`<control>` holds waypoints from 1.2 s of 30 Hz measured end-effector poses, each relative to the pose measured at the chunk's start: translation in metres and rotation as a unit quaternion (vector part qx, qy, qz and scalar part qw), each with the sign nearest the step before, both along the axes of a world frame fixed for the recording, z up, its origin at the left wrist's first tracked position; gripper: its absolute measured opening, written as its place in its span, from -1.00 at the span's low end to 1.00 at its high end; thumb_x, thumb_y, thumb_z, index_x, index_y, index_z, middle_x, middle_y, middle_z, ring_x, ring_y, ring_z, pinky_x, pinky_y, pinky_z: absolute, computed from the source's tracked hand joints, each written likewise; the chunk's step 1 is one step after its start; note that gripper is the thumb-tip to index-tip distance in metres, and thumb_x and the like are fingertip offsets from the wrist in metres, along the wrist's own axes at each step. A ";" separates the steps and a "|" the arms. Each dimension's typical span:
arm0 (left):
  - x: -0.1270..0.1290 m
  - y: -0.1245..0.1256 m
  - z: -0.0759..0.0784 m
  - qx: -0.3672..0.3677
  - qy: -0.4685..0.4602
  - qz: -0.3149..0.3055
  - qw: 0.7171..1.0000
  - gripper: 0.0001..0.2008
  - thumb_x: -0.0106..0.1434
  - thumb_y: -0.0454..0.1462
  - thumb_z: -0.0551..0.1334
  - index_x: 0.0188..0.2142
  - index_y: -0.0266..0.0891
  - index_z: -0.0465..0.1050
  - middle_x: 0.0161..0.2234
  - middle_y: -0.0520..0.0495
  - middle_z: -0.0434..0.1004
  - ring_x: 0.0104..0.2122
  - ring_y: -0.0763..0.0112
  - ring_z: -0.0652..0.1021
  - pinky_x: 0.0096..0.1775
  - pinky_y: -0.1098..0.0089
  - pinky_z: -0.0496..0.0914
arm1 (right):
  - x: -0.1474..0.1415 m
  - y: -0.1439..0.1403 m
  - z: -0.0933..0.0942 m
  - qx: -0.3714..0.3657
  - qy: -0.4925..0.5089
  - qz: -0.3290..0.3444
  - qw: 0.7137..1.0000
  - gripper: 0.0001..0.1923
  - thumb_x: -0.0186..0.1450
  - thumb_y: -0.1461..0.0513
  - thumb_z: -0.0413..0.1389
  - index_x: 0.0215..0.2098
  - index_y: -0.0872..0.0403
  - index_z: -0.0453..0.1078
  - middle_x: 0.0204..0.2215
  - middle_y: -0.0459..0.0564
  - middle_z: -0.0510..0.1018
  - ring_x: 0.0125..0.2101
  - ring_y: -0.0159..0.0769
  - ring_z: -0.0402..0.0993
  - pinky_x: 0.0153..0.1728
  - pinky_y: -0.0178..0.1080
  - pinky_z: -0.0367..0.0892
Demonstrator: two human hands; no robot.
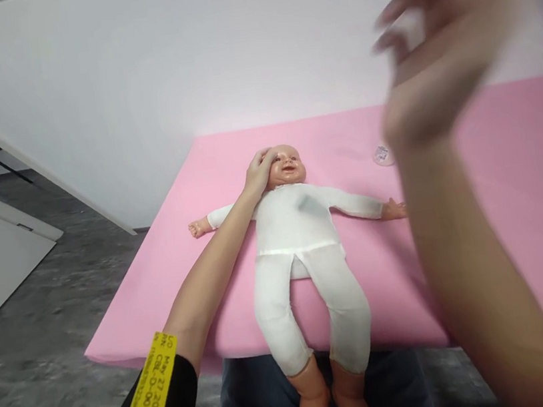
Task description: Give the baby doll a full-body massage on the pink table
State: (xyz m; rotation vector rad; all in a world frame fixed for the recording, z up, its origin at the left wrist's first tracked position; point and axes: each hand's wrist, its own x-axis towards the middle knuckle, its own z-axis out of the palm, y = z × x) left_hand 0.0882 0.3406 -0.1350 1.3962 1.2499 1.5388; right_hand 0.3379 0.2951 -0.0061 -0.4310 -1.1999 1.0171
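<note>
Our left hand point(259, 170) rests cupped on the side of the doll's head point(286, 164), fingers curled over its crown. The doll point(297, 240) lies face up on the pink bench point(505, 211), legs hanging over the near edge. Our right hand point(433, 26) is raised near the camera, blurred, fingers spread, holding nothing.

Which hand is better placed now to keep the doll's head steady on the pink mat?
The left hand: it rests on the doll at its head. The right hand is raised high, blurred, touching nothing.
</note>
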 end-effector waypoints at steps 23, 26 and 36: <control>0.005 -0.017 0.013 -0.038 0.017 0.034 0.999 -0.37 0.11 0.03 0.46 0.10 -0.17 0.48 0.15 -0.25 0.55 0.15 0.03 0.55 0.14 0.17 0.42 | -0.098 0.056 -0.142 -0.159 -0.052 0.127 0.978 -0.34 0.23 -0.06 0.28 0.25 -0.09 0.40 0.19 -0.03 0.55 0.20 -0.15 0.49 0.23 -0.09 0.41; 0.007 -0.019 0.017 0.004 0.029 0.005 1.000 -0.47 0.23 -0.02 0.36 0.15 -0.11 0.50 0.23 -0.16 0.51 0.25 0.07 0.47 0.25 0.16 0.33 | -0.098 0.054 -0.140 -0.143 -0.063 0.114 0.981 -0.37 0.25 -0.09 0.24 0.23 -0.11 0.42 0.22 -0.05 0.53 0.24 -0.16 0.45 0.25 -0.07 0.38; 0.010 -0.026 0.013 0.033 0.049 0.052 0.997 -0.66 0.41 -0.11 0.11 0.03 -0.12 0.54 0.13 -0.07 0.58 0.17 0.17 0.51 0.23 0.21 0.35 | -0.099 0.054 -0.141 -0.140 -0.059 0.106 0.983 -0.42 0.27 -0.10 0.18 0.19 -0.07 0.45 0.27 -0.07 0.48 0.27 -0.13 0.40 0.30 -0.06 0.33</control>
